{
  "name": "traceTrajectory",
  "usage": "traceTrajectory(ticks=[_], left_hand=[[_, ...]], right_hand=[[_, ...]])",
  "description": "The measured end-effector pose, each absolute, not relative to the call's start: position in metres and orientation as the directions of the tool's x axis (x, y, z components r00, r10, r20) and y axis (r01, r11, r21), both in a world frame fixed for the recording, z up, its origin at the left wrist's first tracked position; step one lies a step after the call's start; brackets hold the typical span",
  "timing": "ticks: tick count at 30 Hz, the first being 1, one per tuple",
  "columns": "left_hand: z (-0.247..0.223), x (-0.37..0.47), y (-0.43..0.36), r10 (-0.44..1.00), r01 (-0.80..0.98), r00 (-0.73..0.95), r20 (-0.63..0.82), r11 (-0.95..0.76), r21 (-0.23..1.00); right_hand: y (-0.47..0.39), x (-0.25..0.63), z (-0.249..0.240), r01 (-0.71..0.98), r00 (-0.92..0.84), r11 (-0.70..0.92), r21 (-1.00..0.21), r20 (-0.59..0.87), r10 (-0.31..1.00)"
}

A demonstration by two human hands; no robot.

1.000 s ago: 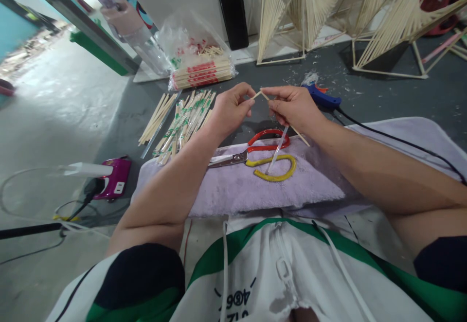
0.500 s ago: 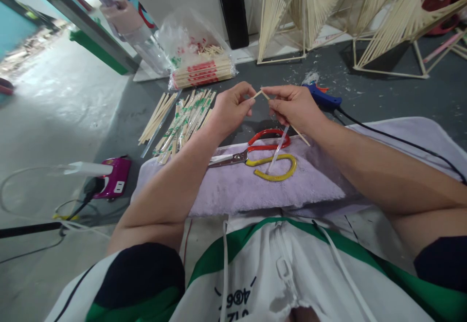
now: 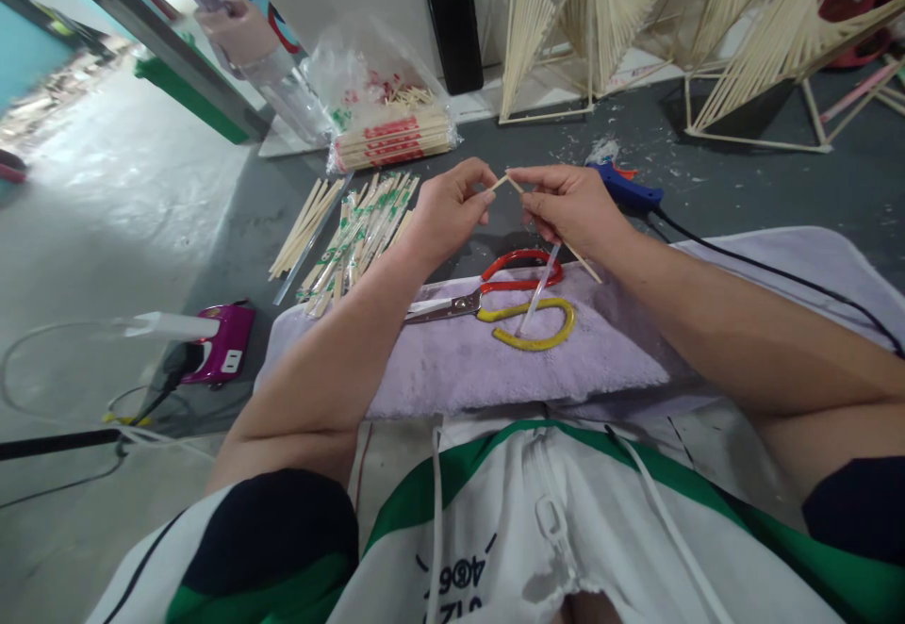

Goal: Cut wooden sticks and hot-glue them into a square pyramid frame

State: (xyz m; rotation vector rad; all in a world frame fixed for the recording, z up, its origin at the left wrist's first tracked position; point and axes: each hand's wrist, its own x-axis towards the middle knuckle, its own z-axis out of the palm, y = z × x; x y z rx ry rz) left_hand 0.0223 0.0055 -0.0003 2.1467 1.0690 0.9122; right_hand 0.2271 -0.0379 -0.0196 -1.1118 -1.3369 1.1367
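Two thin wooden sticks meet end to end at an angle above the grey table. My left hand (image 3: pixel 456 205) pinches the left wooden stick (image 3: pixel 500 182), most of which its fingers hide. The right wooden stick (image 3: pixel 584 262) is in my right hand (image 3: pixel 566 205); it passes under the palm and its far end shows below. Just beneath my hands, scissors (image 3: pixel 467 304) with one red and one yellow handle lie on a lilac towel (image 3: pixel 452 369). A clear glue stick (image 3: pixel 541 287) rests across their handles. Beside my right hand lies a blue glue gun (image 3: pixel 628 188).
Loose wooden sticks (image 3: pixel 305 228) and wrapped chopsticks (image 3: pixel 364 228) lie at left, below a bagged stick bundle (image 3: pixel 394 141). A black phone (image 3: pixel 452 23) leans on the wall. Stick frameworks (image 3: pixel 756 87) stand at the back right. The glue gun's cord (image 3: pixel 764 261) crosses the towel.
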Motion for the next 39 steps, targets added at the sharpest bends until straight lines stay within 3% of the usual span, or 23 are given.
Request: traceTrajectory(ticks=[39], left_hand=[[-0.0035,0.0213,0.0081,0.831,0.454,0.449,0.329,-0.529,0.717]], right_hand=[[-0.0374,0.2265,-0.0178,0.027,-0.056,0.121,-0.992,0.119,0.991]])
